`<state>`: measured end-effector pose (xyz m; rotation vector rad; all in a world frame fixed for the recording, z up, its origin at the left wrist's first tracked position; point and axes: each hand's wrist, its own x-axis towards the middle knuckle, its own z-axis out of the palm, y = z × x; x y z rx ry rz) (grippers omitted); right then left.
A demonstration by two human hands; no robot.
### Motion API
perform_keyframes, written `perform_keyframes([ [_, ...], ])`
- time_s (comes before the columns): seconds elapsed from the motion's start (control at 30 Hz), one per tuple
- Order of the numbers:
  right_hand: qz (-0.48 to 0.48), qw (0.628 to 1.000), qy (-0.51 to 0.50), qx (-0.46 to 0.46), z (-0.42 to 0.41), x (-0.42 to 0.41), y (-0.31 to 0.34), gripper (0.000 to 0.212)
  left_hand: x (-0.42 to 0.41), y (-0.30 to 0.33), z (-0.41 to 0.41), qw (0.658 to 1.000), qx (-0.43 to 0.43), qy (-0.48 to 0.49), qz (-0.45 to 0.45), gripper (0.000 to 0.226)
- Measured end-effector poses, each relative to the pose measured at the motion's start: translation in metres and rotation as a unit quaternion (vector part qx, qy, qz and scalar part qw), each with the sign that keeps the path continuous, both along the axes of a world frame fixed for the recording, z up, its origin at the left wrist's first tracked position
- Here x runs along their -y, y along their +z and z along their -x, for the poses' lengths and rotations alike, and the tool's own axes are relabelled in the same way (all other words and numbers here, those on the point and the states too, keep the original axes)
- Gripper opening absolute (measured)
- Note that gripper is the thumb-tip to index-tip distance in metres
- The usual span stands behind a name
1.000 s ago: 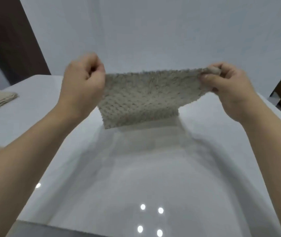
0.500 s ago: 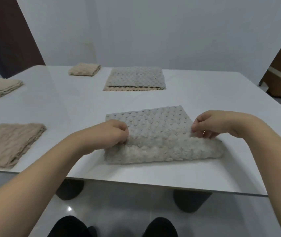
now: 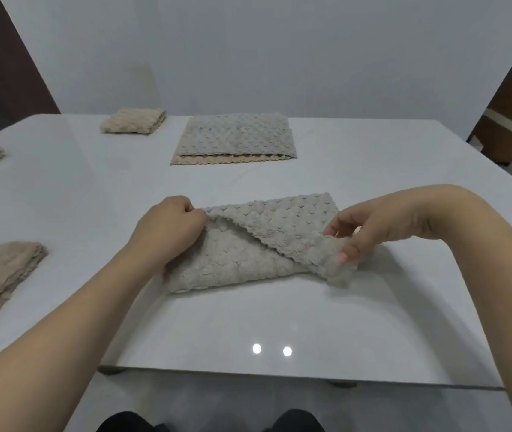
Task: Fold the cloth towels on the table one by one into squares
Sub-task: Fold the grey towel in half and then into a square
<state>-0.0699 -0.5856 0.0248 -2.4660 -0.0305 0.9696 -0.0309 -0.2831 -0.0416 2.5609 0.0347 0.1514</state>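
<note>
While the left hand (image 3: 170, 227) clamps the grey towel's (image 3: 248, 260) left edge, the right hand (image 3: 364, 235) pinches its lifted corner (grip closed on cloth), mid-frame on the bench (image 3: 279, 322).

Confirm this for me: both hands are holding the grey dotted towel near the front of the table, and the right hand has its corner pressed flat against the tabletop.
One thing is off. The head view shows the right hand pinching its corner of the grey dotted towel and lifting it clear of the table, not pressing it flat. The rest stands: the left hand grips the towel's other end, near the table's front.
</note>
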Motion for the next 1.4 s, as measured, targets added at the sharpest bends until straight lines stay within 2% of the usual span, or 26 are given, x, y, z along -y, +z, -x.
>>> perform_keyframes([
  [0.1, 0.031, 0.999, 0.008, -0.001, -0.013, -0.010, -0.008, 0.080, 0.000, -0.003, -0.028, 1.000, 0.010, 0.014, -0.001, 0.024],
  [0.2, 0.060, 0.997, 0.015, 0.055, -0.018, -0.014, -0.018, 0.082, 0.006, -0.014, -0.042, 0.999, 0.028, 0.018, -0.028, 0.028],
  [0.27, 0.044, 0.994, -0.006, 0.098, -0.027, -0.011, -0.026, 0.071, 0.007, -0.022, -0.048, 0.996, 0.042, 0.019, -0.074, 0.031],
  [0.4, -0.073, 0.972, -0.044, 0.219, -0.050, -0.006, -0.032, 0.030, 0.005, -0.029, -0.055, 0.994, 0.040, 0.007, -0.104, 0.030],
  [0.43, -0.124, 0.967, -0.050, 0.218, -0.055, -0.005, -0.031, 0.030, 0.003, -0.030, -0.056, 0.993, 0.041, 0.005, -0.107, 0.030],
  [0.5, -0.229, 0.958, -0.063, 0.159, -0.062, -0.003, -0.027, 0.038, 0.001, -0.032, -0.058, 0.994, 0.041, 0.001, -0.103, 0.029],
  [0.57, -0.271, 0.955, -0.067, 0.100, -0.069, 0.003, -0.026, 0.044, 0.000, -0.032, -0.060, 0.995, 0.037, -0.001, -0.093, 0.028],
  [0.63, -0.264, 0.957, -0.074, 0.090, -0.077, 0.008, -0.031, 0.048, -0.001, -0.030, -0.061, 0.996, 0.037, -0.006, -0.084, 0.027],
  [0.7, -0.256, 0.952, -0.110, 0.129, -0.086, 0.007, -0.044, 0.042, -0.002, -0.029, -0.061, 0.995, 0.039, -0.014, -0.091, 0.025],
  [0.77, -0.239, 0.931, -0.166, 0.223, -0.096, 0.002, -0.063, 0.020, -0.004, -0.027, -0.061, 0.993, 0.045, -0.022, -0.106, 0.026],
  [0.83, -0.148, 0.907, -0.165, 0.358, -0.106, 0.002, -0.082, 0.018, -0.003, -0.024, -0.057, 0.992, 0.052, -0.025, -0.116, 0.032],
  [0.9, -0.076, 0.893, -0.124, 0.426, -0.112, 0.002, -0.093, 0.018, 0.000, -0.022, -0.053, 0.990, 0.066, -0.025, -0.119, 0.039],
  [1.0, -0.053, 0.887, -0.091, 0.450, -0.119, 0.004, -0.099, 0.019, 0.004, -0.020, -0.049, 0.988, 0.066, -0.002, -0.138, 0.044],
  [1.17, -0.051, 0.883, -0.046, 0.463, -0.128, 0.005, -0.101, 0.012, 0.003, -0.019, -0.051, 0.977, 0.038, 0.040, -0.206, 0.033],
  [1.4, -0.084, 0.884, -0.048, 0.458, -0.129, 0.005, -0.103, 0.013, 0.004, -0.021, -0.053, 0.984, 0.064, 0.021, -0.165, 0.024],
])
